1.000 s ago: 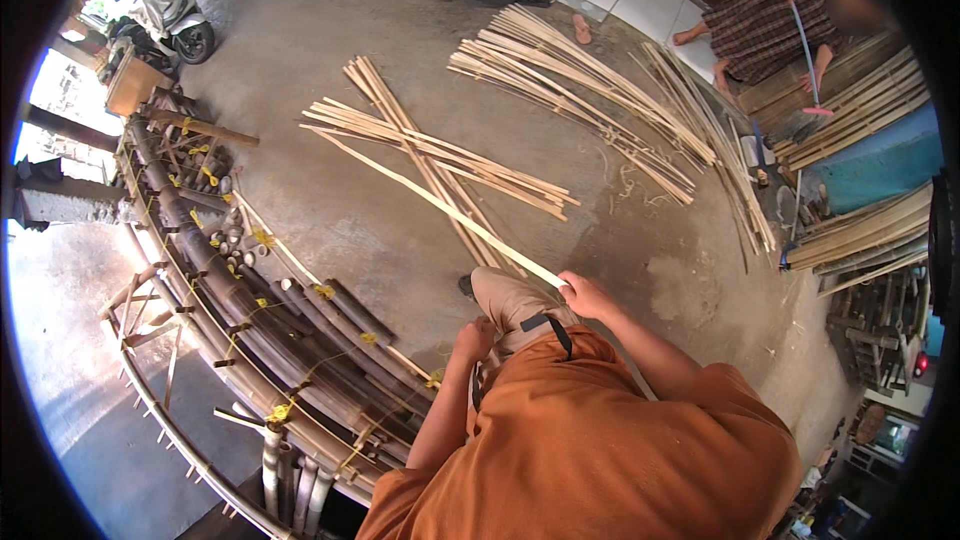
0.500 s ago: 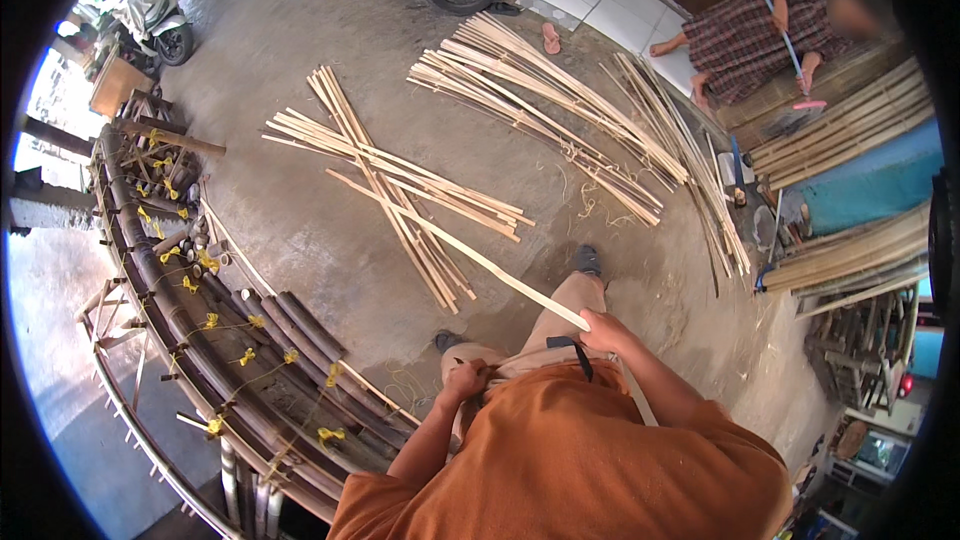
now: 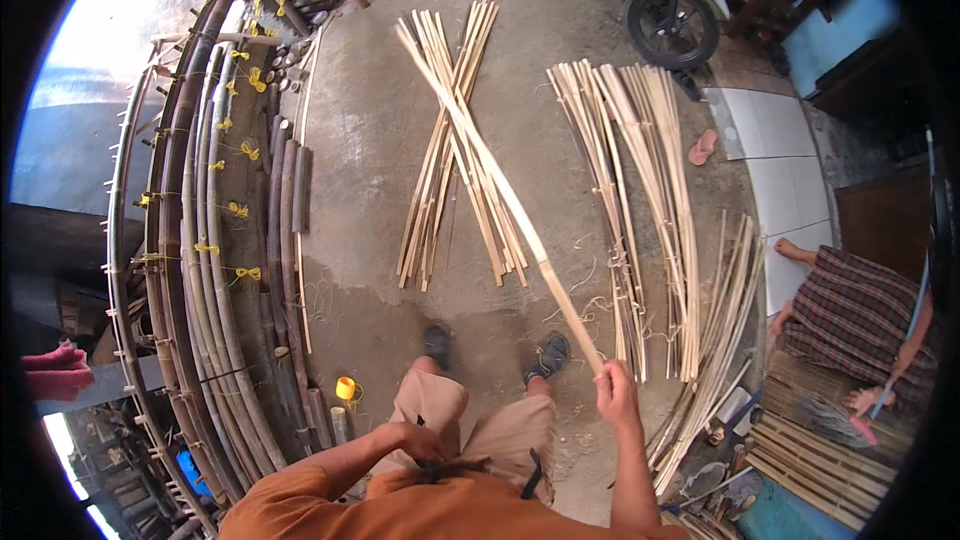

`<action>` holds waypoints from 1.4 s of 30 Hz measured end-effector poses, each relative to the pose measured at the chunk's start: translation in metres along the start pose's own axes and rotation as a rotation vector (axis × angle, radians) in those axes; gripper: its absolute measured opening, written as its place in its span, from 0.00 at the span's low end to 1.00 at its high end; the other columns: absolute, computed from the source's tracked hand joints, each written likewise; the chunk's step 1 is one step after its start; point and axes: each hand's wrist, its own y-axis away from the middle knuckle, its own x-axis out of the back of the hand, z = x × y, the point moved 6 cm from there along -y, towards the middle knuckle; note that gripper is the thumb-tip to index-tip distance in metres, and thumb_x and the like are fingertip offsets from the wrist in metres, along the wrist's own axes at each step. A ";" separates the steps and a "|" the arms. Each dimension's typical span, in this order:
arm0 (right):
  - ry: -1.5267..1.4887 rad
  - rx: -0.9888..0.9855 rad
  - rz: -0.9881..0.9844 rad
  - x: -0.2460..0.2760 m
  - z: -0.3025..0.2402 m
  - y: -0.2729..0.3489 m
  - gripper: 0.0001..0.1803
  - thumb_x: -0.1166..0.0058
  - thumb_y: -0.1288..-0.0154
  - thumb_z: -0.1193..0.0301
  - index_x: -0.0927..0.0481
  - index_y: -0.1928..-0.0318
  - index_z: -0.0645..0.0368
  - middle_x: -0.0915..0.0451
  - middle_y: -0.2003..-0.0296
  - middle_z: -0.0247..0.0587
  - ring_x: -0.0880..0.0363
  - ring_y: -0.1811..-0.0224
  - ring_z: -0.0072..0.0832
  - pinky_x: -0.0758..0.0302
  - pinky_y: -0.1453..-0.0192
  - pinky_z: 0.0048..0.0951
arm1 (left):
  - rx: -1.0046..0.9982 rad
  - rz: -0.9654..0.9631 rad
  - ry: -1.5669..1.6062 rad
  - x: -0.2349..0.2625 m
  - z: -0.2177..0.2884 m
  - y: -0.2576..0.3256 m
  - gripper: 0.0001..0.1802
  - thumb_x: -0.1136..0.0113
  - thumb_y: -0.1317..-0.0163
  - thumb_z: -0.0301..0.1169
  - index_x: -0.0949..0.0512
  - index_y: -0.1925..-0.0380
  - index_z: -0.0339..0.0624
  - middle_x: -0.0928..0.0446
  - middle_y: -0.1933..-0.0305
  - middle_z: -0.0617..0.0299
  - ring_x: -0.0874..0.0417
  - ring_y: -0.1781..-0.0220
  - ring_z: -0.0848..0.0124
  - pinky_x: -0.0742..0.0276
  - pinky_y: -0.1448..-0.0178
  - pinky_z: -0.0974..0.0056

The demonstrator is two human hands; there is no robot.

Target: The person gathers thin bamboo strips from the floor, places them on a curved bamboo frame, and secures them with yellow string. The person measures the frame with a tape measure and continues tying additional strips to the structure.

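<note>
My right hand (image 3: 616,398) is closed round the near end of a long, pale bamboo strip (image 3: 540,258). The strip slants away to the far left, and its far part overlaps the crossed bundles of bamboo strips (image 3: 422,202) on the floor; whether it touches them I cannot tell. At my waist, my left hand (image 3: 422,442) is closed, with a small dark bit showing by its fingers; what it holds is mostly hidden. More bamboo strips (image 3: 655,155) lie fanned on the floor at the right.
Dark bamboo poles (image 3: 283,270) and a bamboo rack (image 3: 180,140) with yellow ties line the left side. A yellow roll (image 3: 346,388) lies near my left foot. Another person (image 3: 860,315) sits at the right. A motorbike (image 3: 672,22) and a pink sandal (image 3: 703,147) are at the far right.
The view has swung round, so the crossed bundles now run more upright. My right hand still grips the strip, now out to my right side, and the yellow roll has come into view.
</note>
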 end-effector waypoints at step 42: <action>-0.334 -0.053 -0.010 -0.453 0.502 -0.234 0.18 0.61 0.19 0.58 0.30 0.41 0.56 0.23 0.82 0.36 0.22 0.80 0.28 0.26 0.73 0.36 | -0.459 2.143 0.397 0.610 -0.372 -0.273 0.13 0.53 0.26 0.30 0.33 0.48 0.33 0.25 0.59 0.54 0.24 0.58 0.67 0.25 0.52 0.59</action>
